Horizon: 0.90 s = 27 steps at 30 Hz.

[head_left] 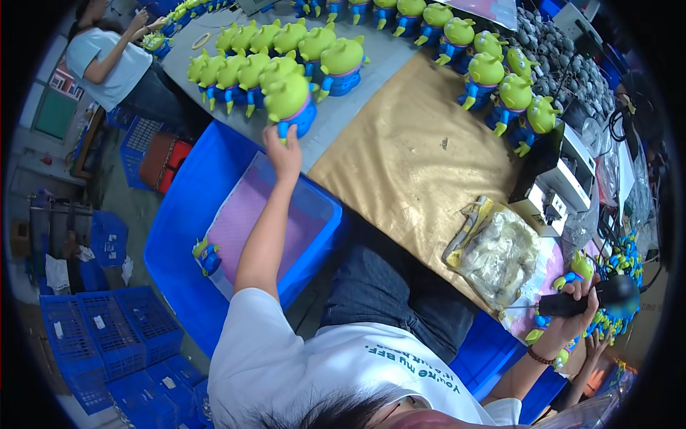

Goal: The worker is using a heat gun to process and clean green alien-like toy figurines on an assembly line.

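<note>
At the table's near left edge, my left hand (284, 151) grips the lower part of a green-headed toy figure (287, 96) in blue. This figure stands at the near end of two rows of similar toy figures (251, 70); I cannot tell whether it touches the tabletop. Far to the right, my right hand (575, 314) is closed around a black handheld tool (562, 303) with a thin shaft pointing left, probably an electric screwdriver. Just beyond its fingers, another green toy figure (576, 270) shows, partly hidden by the hand.
A blue tub (179, 286) with a pink sheet and one figure stands left below the table. Gold cloth (407, 150) covers the middle. Clear plastic bags (504, 257), a black-and-white box (557, 175) and a heap of grey parts (557, 61) lie right. Another person (118, 61) works far left.
</note>
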{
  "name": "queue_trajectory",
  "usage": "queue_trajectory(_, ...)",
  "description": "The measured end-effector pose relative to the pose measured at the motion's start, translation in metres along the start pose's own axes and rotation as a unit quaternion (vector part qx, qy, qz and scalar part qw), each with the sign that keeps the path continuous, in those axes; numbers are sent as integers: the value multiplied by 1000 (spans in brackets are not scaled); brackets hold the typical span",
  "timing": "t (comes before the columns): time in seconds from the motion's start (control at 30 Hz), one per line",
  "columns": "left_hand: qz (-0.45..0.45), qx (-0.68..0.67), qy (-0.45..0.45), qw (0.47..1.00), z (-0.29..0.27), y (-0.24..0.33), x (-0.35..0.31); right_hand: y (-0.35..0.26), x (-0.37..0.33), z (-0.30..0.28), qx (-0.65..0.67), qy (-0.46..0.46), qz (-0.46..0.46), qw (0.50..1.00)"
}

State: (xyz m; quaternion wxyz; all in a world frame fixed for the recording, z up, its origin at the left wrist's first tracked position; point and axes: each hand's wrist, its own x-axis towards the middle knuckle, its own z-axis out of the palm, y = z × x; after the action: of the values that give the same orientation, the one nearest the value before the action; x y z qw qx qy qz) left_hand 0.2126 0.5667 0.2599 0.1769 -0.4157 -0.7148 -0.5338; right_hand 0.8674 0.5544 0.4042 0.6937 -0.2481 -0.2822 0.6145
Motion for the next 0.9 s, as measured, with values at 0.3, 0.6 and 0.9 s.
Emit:
queue_trajectory(0.3, 46, 0, -88, 995, -30, -17, -4, 16, 1, 21, -44, 12, 40, 998)
queue_trajectory(0.6, -161, 338, -39, 927, -226, -242, -162, 29, 22, 48, -101, 10, 118, 988)
queue_trajectory(0.9, -585, 557, -49, 588, -386, -450, -235, 14, -2, 53, -180, 111, 79, 974)
